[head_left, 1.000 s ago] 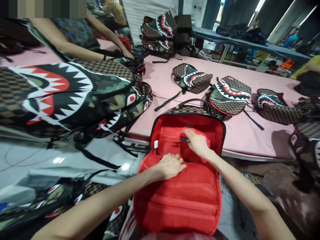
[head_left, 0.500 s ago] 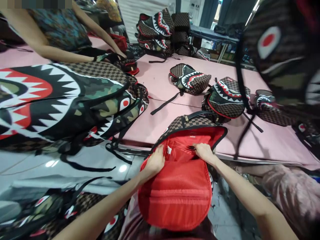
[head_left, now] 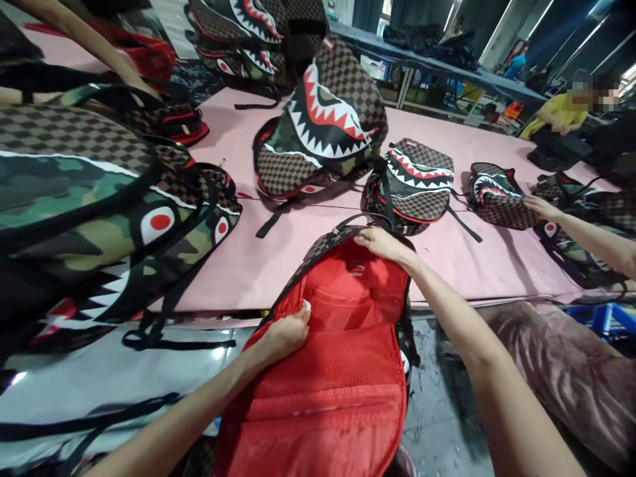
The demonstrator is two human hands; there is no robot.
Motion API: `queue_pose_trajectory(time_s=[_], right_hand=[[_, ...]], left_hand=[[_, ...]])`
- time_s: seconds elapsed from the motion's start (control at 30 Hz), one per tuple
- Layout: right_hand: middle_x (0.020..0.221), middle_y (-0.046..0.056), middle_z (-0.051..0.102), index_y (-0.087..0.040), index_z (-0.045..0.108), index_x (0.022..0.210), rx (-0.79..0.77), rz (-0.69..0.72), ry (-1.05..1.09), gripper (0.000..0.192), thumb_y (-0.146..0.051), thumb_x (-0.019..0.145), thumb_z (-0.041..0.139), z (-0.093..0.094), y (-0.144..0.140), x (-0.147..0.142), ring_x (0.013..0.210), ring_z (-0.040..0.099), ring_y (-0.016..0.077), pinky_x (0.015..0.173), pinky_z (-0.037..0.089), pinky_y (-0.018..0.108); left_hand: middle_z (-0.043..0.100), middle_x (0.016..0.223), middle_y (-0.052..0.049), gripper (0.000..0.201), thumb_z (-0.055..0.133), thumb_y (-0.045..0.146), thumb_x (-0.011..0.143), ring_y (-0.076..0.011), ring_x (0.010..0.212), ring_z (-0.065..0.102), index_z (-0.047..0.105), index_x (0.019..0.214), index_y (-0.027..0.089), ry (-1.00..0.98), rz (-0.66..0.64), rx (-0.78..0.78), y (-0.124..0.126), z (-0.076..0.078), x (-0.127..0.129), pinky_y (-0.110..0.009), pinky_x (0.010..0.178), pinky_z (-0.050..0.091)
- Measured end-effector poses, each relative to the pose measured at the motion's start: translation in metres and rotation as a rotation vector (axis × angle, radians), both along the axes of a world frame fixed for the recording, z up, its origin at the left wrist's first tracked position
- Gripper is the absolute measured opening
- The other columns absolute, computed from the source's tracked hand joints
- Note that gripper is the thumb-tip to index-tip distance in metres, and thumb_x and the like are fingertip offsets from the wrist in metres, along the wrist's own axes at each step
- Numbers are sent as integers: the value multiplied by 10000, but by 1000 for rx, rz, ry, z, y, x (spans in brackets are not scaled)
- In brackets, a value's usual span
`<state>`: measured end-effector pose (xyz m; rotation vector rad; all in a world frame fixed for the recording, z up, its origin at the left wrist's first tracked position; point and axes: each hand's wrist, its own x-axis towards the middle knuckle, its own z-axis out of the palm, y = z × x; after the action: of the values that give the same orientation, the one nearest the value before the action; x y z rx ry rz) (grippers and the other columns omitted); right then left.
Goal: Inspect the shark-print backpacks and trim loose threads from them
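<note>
An open backpack (head_left: 328,361) with red lining and a brown checkered outside leans against the table edge in front of me, its front panel folded down toward me. My left hand (head_left: 291,333) is closed at the left side of the opening, pinching a small white label (head_left: 307,305) on the lining. At the top of the opening, my right hand (head_left: 382,244) is closed over the dark upper rim, just below the carry handle (head_left: 365,217). An inner red pocket (head_left: 338,305) shows between my hands. Whatever lies under my right fingers is hidden.
The pink table (head_left: 199,271) carries several shark-mouth backpacks, including a tilted one (head_left: 322,126) behind mine. Large camouflage backpacks (head_left: 144,225) crowd the left. A co-worker's hand (head_left: 544,209) touches a backpack on the right; another person's arm (head_left: 94,43) reaches in at upper left.
My right hand has moved from inside the opening, where it held a small black tool, up to the rim. The blurred backpack at upper right now rests on the table. The view has shifted right.
</note>
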<state>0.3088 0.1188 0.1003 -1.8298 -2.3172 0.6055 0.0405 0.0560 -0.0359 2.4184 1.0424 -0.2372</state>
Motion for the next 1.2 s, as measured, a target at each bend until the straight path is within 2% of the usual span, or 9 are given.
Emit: queue_pose_trajectory(time_s=[0.17,0.3,0.37,0.47,0.53,0.67,0.8,0.9,1.2], right_hand=[[836,30,647,-76,633,899,-89,0,306,275,-288,851,465,16,12,17,757,560,134,717,412,239],[1114,65,624,-138,592,1095,-85,-32,667,327,-309,850,459,26,-44,38,993,577,162,848,427,283],[1095,80,636,-146,561,1134,-17,-198,783,358,-338,877,404,29,-76,51,881,625,145,755,468,270],[903,79,687,-116,580,1046,-5,-439,629,313,-309,876,400,16,-107,54,575,610,106,537,449,216],[831,58,692,-126,604,962,-92,-447,389,256,-273,878,411,-3,-112,43,533,600,103,514,430,204],[892,89,685,-159,614,897,-78,-468,102,208,-272,881,441,-40,-101,17,812,650,183,680,433,243],[988,120,664,-166,518,1117,-55,-494,-40,381,-443,858,476,-60,-99,22,936,620,247,731,413,295],[999,104,660,-164,444,1192,-50,-468,-128,384,-413,906,384,-70,-103,34,904,620,222,720,400,289],[954,37,661,-209,552,1066,-34,-352,-91,250,-341,853,538,-96,-99,43,955,545,193,774,330,272]], left_hand=[[514,1276,-220,477,282,142,841,-261,1083,571,392,1288,15,85,21,-40,8,7,6,-352,920,437],[527,1275,-186,464,279,211,858,-237,1075,578,399,1278,53,174,18,-114,14,15,8,-325,918,427],[552,1240,-195,453,282,230,858,-245,1065,584,421,1251,52,201,21,-123,15,18,11,-345,903,434],[643,1071,-198,418,290,238,850,-261,967,630,481,1175,55,233,38,-116,12,25,17,-366,820,468],[673,982,-190,382,298,231,846,-260,914,648,531,1099,65,251,45,-113,8,31,23,-355,778,476],[680,967,-176,356,300,210,848,-242,897,654,554,1061,79,258,54,-105,-4,44,30,-320,744,478],[660,1024,-179,375,268,187,859,-245,923,646,546,1088,81,249,59,-84,-13,50,31,-326,755,473],[653,1043,-173,381,257,170,859,-249,921,644,557,1081,97,247,54,-82,-13,46,31,-338,759,475],[658,977,-202,383,252,182,856,-301,863,639,589,1014,95,250,81,-60,-5,13,30,-425,757,473]])
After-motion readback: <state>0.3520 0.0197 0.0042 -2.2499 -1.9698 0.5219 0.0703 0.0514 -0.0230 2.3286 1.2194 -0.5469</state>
